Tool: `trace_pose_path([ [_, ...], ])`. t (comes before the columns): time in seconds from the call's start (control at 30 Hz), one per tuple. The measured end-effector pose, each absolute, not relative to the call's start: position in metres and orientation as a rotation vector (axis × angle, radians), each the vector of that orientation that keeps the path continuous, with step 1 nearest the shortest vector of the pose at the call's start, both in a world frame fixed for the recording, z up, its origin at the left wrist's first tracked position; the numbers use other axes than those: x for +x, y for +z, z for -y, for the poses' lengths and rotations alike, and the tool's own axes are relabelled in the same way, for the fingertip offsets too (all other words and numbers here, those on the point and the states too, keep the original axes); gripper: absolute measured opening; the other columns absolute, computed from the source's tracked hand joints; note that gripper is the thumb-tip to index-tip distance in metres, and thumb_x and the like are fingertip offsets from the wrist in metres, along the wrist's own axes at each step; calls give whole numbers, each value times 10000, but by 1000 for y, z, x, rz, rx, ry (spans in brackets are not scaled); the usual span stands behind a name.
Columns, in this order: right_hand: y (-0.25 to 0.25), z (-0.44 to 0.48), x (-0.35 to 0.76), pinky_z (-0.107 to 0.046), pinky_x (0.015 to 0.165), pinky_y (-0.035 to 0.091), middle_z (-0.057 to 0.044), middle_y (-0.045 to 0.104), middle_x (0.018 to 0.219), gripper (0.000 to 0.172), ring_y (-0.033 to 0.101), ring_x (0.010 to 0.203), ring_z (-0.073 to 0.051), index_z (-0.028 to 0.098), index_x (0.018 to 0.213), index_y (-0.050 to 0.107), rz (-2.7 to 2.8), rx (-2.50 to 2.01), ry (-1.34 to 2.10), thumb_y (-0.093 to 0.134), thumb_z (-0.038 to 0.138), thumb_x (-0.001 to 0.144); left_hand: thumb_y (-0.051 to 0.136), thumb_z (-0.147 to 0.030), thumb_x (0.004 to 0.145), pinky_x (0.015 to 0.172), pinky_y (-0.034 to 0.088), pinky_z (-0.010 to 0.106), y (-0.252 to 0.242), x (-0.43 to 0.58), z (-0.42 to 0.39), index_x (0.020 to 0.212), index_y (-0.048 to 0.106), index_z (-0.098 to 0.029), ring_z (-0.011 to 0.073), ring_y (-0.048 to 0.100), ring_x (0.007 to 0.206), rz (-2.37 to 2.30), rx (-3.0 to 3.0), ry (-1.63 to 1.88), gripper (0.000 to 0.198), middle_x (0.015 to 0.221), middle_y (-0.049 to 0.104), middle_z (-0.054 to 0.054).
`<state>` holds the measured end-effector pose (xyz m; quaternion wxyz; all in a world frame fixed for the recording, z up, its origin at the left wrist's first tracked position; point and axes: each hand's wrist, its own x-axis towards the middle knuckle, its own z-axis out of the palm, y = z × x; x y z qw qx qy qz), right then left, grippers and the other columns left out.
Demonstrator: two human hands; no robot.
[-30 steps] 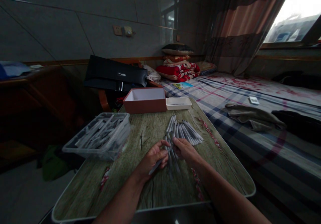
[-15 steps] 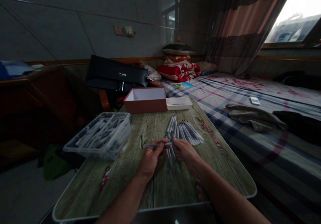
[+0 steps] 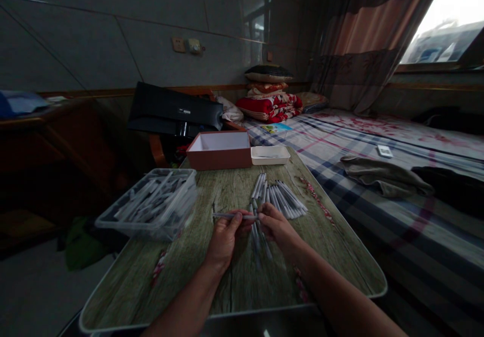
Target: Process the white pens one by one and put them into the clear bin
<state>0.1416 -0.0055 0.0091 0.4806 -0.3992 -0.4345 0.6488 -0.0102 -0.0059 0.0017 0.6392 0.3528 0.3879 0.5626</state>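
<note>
A slim pale pen [image 3: 221,215] lies nearly level across my two hands above the middle of the table. My left hand [image 3: 224,235] is closed on it, thumb on top, with one end sticking out to the left. At the pen's other end, my right hand [image 3: 277,226] is closed in a pinch, and its fingers partly hide that end. Below and between the hands lie a few loose pens [image 3: 256,239]. Just beyond my right hand, several similar pens [image 3: 286,199] with dark ends lie side by side in a fanned row.
On the left of the wood-patterned table [image 3: 196,286] stands a clear plastic box [image 3: 177,226] full of pens. At the far edge are an open reddish-brown box [image 3: 219,159] and a shallow white tray [image 3: 270,161]. A bed [image 3: 325,150] adjoins on the right.
The pen has shifted slightly left in my hands. My right fingers have moved up a little and now pinch at its right end. The other things have stayed put.
</note>
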Motion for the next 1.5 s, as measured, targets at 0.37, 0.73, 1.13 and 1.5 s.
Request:
trace_pose_path([
  [0.37, 0, 6, 140, -203, 406, 178, 86, 345, 537, 357, 269, 442, -64, 201, 760, 469, 1196, -1041, 1498, 630, 519, 745, 728, -373, 715, 688, 541, 256, 4, -10, 5, 827, 680, -144, 161, 689, 755, -890, 793, 1322, 259, 822, 741, 41],
  [0.73, 1, 3, 142, -202, 392, 176, 81, 335, 514, 415, 258, 424, -56, 196, 654, 437, 1185, -1102, 1492, 571, 575, 756, 730, -389, 696, 699, 541, 284, 8, -8, 8, 813, 675, -148, 178, 693, 748, -914, 808, 1329, 273, 825, 742, 52],
  [1.13, -11, -1, 144, -208, 395, 184, 61, 361, 541, 433, 288, 442, -63, 183, 659, 463, 1264, -1106, 1466, 511, 583, 815, 719, -363, 718, 720, 538, 279, 5, -8, 7, 825, 673, -144, 168, 690, 757, -906, 822, 1341, 248, 824, 739, 48],
  [1.5, -3, 5, 142, -192, 379, 190, 61, 365, 545, 442, 275, 429, -55, 186, 663, 451, 1169, -1108, 1514, 509, 603, 798, 719, -367, 721, 695, 538, 259, 5, -9, 7, 814, 678, -150, 153, 684, 736, -899, 831, 1345, 240, 814, 735, 35],
])
